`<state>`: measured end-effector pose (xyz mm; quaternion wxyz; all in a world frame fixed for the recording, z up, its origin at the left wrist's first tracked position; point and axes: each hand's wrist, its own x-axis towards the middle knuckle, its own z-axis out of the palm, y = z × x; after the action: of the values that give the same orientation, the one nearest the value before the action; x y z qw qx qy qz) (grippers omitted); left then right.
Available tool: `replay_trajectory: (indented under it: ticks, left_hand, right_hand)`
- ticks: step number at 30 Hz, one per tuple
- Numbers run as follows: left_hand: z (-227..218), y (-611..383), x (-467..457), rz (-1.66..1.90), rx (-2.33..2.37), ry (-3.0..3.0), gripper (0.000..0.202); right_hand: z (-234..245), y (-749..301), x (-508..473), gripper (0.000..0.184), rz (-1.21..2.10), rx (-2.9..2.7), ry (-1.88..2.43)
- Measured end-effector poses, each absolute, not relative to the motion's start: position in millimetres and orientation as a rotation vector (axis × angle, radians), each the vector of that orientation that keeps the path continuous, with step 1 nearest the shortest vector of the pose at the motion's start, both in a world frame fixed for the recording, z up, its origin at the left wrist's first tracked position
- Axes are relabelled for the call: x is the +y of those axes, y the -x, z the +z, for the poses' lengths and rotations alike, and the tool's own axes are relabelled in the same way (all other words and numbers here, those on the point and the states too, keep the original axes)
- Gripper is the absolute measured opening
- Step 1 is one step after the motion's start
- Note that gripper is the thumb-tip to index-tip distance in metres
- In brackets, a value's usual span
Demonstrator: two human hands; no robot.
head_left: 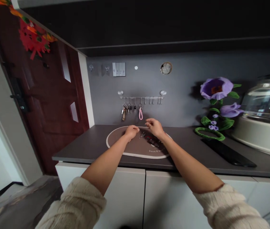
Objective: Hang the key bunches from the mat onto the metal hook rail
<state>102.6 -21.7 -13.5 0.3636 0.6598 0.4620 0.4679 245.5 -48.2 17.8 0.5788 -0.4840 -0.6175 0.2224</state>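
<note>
cream sleeves (74, 203) along the bottom! just below centre, a dark bundle (154, 143) lies on the brown mat (131, 148), right hand (156, 128) close by with fingers bent, left hand (131, 131) curled further left; whether either grips anything, i can't tell. beyond, just above centre, keys (128, 108) and a pink loop (141, 117) hang from the rail (142, 97).

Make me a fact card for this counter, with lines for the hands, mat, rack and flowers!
Left hand: curled; can't tell if it holds anything
Right hand: partly open, near the dark bundle
Mat: brown, pale rim; bundle on it
Rack: keys and pink loop hanging
Flowers: purple, green leaves, right of the mat
</note>
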Motion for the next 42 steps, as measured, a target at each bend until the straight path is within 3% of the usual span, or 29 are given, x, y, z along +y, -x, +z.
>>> replay_trajectory:
  ticks: [5, 21, 42]
  left_hand:
    - [-20.2, -106.5, -21.1, 1.211, 1.070, -1.880, 0.011]
    - [-23.3, -108.1, -17.8, 1.072, 1.048, -2.237, 0.012]
    - [-16.2, -109.5, -17.3, 1.275, 0.909, -1.615, 0.005]
  right_hand:
    - [11.3, -250.1, -51.6, 0.018, 0.319, -1.584, 1.199]
    - [2.5, -251.8, -50.0, 0.018, 0.279, -1.606, 1.316]
    - [7.8, -250.5, -55.7, 0.019, -0.082, -1.955, 1.511]
